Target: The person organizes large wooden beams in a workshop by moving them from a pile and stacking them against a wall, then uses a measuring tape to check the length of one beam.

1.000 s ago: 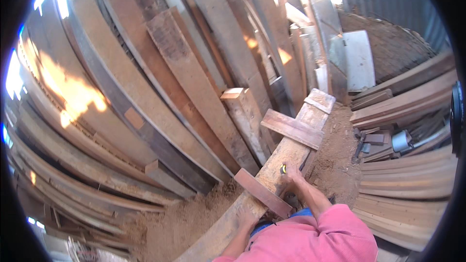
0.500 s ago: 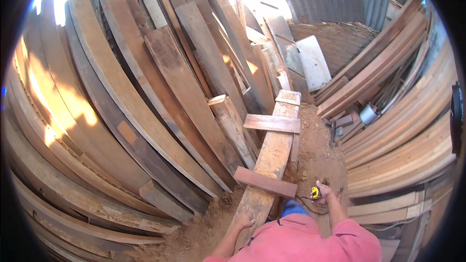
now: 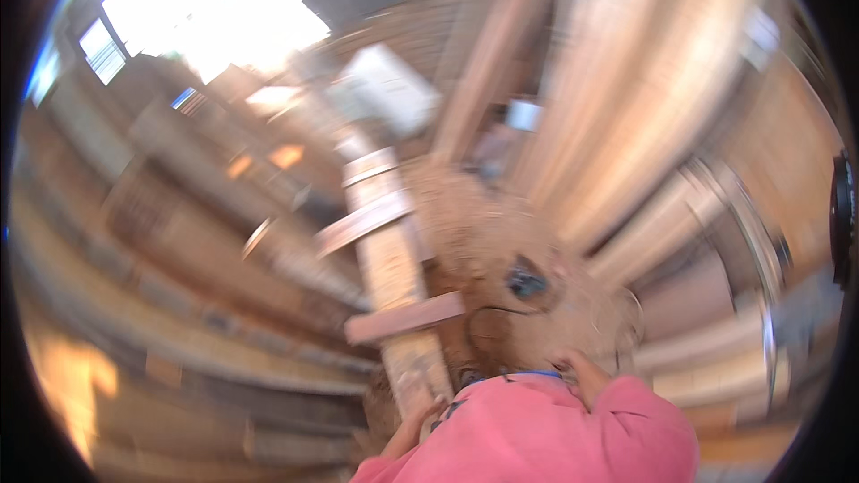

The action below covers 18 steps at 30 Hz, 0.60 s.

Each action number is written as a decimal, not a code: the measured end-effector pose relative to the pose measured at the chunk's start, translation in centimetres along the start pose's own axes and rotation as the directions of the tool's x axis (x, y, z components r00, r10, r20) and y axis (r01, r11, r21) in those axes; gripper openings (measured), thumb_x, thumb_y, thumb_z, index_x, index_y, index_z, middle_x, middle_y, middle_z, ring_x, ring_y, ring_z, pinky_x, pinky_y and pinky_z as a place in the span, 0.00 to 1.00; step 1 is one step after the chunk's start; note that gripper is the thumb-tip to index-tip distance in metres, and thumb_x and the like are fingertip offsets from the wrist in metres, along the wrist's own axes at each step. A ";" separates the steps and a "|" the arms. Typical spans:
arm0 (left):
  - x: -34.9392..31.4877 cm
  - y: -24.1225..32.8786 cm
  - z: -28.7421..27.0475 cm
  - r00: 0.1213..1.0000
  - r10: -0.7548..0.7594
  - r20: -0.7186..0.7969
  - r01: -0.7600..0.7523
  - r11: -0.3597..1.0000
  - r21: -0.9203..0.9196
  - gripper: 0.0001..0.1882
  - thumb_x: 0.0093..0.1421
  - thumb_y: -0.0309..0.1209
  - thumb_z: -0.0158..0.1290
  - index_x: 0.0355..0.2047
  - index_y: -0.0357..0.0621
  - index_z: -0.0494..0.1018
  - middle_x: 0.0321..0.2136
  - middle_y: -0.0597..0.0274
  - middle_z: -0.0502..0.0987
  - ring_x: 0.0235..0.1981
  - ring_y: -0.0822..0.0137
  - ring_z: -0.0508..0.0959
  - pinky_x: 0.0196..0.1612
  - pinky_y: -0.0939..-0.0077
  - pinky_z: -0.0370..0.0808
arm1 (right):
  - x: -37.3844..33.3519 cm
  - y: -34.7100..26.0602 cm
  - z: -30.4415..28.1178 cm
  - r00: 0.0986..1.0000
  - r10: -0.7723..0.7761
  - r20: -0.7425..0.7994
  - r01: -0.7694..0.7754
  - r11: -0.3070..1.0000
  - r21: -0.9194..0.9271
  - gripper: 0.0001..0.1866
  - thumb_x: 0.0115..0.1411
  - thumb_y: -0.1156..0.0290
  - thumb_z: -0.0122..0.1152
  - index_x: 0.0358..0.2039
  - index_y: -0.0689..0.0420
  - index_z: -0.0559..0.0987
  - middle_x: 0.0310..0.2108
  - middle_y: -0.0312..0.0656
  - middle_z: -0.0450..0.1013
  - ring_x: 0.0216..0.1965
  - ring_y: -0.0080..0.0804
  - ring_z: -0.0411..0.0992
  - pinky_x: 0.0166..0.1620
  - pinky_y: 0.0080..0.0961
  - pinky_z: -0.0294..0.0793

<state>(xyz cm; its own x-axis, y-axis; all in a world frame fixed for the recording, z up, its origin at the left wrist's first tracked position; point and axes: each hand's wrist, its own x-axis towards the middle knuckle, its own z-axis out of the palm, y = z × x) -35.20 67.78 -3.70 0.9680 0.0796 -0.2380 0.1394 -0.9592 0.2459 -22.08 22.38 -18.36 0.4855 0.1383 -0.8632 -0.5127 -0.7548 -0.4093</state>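
Note:
The whole view is smeared by motion. My left hand (image 3: 422, 401) lies on the near end of a long, dusty plank (image 3: 391, 273), its fingers spread over the wood. Across that plank lie a reddish-brown short board (image 3: 404, 318) close to me and a paler short board (image 3: 365, 223) farther off. My right hand (image 3: 575, 370) is low at my right side by the pink shirt, with its fingers curled in. What it holds, if anything, is hidden; the yellow tape measure seen earlier does not show.
A dark tool (image 3: 525, 279) with a black cord (image 3: 479, 313) lies on the dirt floor (image 3: 483, 215) right of the plank. Stacked timber (image 3: 617, 125) rises on the right, and leaning boards (image 3: 206, 250) fill the left. A white panel (image 3: 386, 89) stands at the back.
The view has swung to the right, so the plank appears farther left. My right hand has drawn back to my side, and the tape measure is out of sight. My left hand stays on the plank.

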 end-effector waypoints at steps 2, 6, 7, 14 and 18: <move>1.8 1.8 2.5 0.974 0.147 0.172 -0.129 0.986 -0.109 0.38 0.55 0.50 0.56 0.61 0.45 0.61 0.60 0.42 0.62 0.63 0.46 0.60 0.62 0.47 0.59 | 1.5 7.3 -1.1 0.943 -0.321 -0.082 0.274 0.894 -0.354 0.10 0.53 0.66 0.55 0.22 0.57 0.79 0.18 0.39 0.69 0.19 0.34 0.61 0.22 0.39 0.62; 0.2 -4.6 1.6 0.934 -0.030 0.356 0.020 0.999 0.030 0.35 0.55 0.49 0.56 0.59 0.45 0.62 0.57 0.43 0.63 0.60 0.47 0.61 0.59 0.48 0.60 | -10.7 -4.6 1.7 0.968 -0.172 -0.184 0.195 0.974 0.114 0.16 0.55 0.61 0.53 0.30 0.60 0.81 0.24 0.49 0.75 0.24 0.41 0.71 0.27 0.43 0.68; 1.2 -3.4 1.8 0.930 0.006 0.367 -0.020 0.999 0.033 0.35 0.55 0.49 0.56 0.58 0.45 0.63 0.57 0.44 0.63 0.59 0.47 0.61 0.58 0.49 0.61 | -13.1 -2.6 1.3 0.979 -0.081 -0.185 0.118 0.973 0.199 0.18 0.55 0.58 0.52 0.31 0.60 0.82 0.28 0.53 0.78 0.27 0.45 0.75 0.30 0.47 0.70; 5.1 2.8 2.2 0.943 0.044 0.329 -0.060 0.997 0.040 0.31 0.56 0.49 0.55 0.54 0.45 0.64 0.52 0.46 0.65 0.55 0.50 0.64 0.54 0.51 0.63 | -16.7 19.0 11.6 0.947 0.035 -0.319 -0.017 0.998 0.060 0.23 0.56 0.54 0.52 0.38 0.61 0.83 0.42 0.57 0.78 0.44 0.48 0.78 0.45 0.43 0.76; 4.7 10.3 6.1 0.876 0.156 0.455 -0.131 0.988 -0.087 0.29 0.56 0.48 0.55 0.52 0.45 0.65 0.49 0.48 0.66 0.52 0.51 0.65 0.51 0.53 0.64 | -22.0 29.0 16.1 0.880 0.385 -0.278 -0.276 0.891 0.360 0.26 0.52 0.51 0.56 0.42 0.59 0.83 0.46 0.55 0.77 0.48 0.47 0.76 0.50 0.41 0.75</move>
<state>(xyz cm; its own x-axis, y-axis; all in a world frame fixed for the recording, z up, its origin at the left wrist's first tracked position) -30.53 56.64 -7.98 0.7751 -0.2035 -0.5982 0.0290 -0.9343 0.3554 -59.04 7.77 -15.95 0.4268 -0.3471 -0.8350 -0.8460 -0.4796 -0.2330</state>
